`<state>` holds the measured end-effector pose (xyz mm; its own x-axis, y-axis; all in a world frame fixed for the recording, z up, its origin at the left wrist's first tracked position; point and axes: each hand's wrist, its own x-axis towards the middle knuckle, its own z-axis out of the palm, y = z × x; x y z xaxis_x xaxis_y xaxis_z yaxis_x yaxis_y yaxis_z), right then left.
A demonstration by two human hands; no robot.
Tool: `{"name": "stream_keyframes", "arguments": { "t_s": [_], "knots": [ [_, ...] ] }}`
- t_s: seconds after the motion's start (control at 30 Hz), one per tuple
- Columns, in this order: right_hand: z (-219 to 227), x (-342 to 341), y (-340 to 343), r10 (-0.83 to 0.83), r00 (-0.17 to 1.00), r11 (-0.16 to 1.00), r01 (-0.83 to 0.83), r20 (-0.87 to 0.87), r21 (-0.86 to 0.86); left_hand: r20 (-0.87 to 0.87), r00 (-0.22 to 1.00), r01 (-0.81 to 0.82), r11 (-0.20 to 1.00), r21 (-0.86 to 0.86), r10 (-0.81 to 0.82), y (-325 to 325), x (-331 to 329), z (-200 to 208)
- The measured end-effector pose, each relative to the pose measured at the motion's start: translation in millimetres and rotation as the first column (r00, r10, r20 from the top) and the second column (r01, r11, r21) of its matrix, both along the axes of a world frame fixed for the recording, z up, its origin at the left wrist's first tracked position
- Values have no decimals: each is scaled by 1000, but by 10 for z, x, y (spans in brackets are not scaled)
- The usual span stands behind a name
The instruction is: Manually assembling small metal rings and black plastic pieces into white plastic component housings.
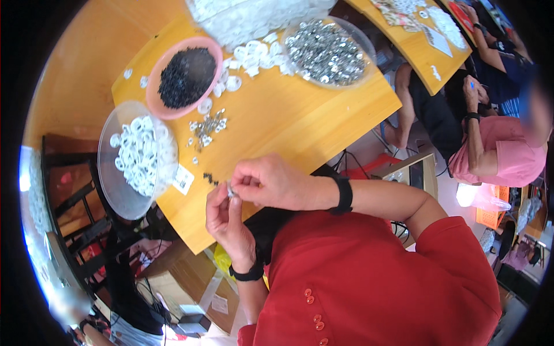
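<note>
Small pale part [231, 191] is at near edge of a yellowish wood table [300, 127], btwn both hands; too small to tell its kind. Largest first: said table, then 2nd wood table [424, 63] far R, co-worker in pink top [502, 147] near it. Cardboard box [184, 277] near L, lower than tabletop. On surface: clear bag [254, 20] w/ white pcs, far edge; white-ring tub [113, 193], clear, at L edge; metal-pcs tub [370, 53], also clear, far R; pink bowl [153, 89] w/ black bits, far L. L hand [232, 225] & R hand [268, 181]: thumb + fingertips of each pinching the part. Smaller: loose white pcs [254, 56] btwn bowl & metal tub, metal bits [208, 128] mid-L, few black bits [210, 179] just beside hands.
</note>
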<state>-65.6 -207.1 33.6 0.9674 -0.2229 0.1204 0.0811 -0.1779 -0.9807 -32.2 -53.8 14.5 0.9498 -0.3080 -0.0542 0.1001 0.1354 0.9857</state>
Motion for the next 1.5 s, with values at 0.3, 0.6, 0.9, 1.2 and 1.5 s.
{"name": "stream_keyframes", "arguments": {
  "t_s": [0.3, 0.6, 0.9, 1.2, 1.5],
  "knots": [
    [-37, -72, 60, -48, 997, 999, 46, 67, 30, 112, 994, 11, 998, 57, -18, -10, -42, -21],
    [60, -155, 19, -89, 996, 957, 94, -33, 274, 69, 996, 38, 978, 207, -53, -98, -49, 100],
    [-65, -128, 56, -138, 988, 982, 127, 74, 137, 105, 992, 53, 976, 211, -76, -139, 3, 101],
    [-22, -4, -17, -115, 993, 949, 110, -1, 294, -171, 963, 199, 978, -69, -208, -66, 173, 44],
    [-265, 44, -523, -171, 966, 912, 229, -194, 339, -405, 875, 71, 898, -435, -265, -217, 131, 204]
  ]
}}
